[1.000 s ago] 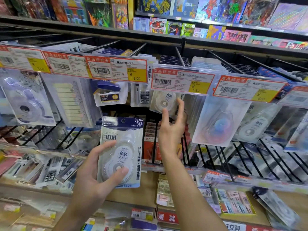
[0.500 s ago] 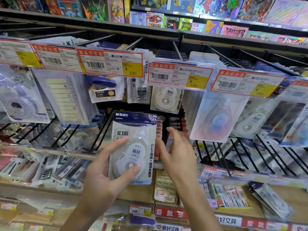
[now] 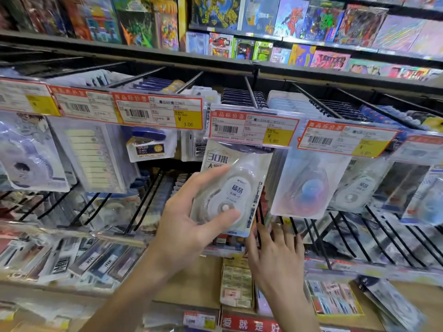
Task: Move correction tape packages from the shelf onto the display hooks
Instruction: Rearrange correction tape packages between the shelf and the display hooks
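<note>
My left hand (image 3: 189, 221) grips a correction tape package (image 3: 233, 188), white dispenser on a card printed "30米", thumb across the dispenser. The package is raised so its top edge sits behind the 5.80 price tag (image 3: 253, 128) at the front of a black display hook (image 3: 250, 92). Whether its hole is on the hook is hidden by the tag. My right hand (image 3: 273, 255) is lower, fingers straight, reaching in under the package toward the wire rack; it holds nothing.
More hooks with price tags run left and right, carrying other tape packages (image 3: 309, 185), sticky flags (image 3: 93, 159) and a small blue-capped pack (image 3: 148, 144). A lower wire rack (image 3: 359, 236) and a wooden shelf (image 3: 196, 283) with small boxes lie below. Colourful books fill the top shelf.
My left hand lifted the package up and to the right until its top went behind the 5.80 tag. My right hand dropped from beside the package to below it.
</note>
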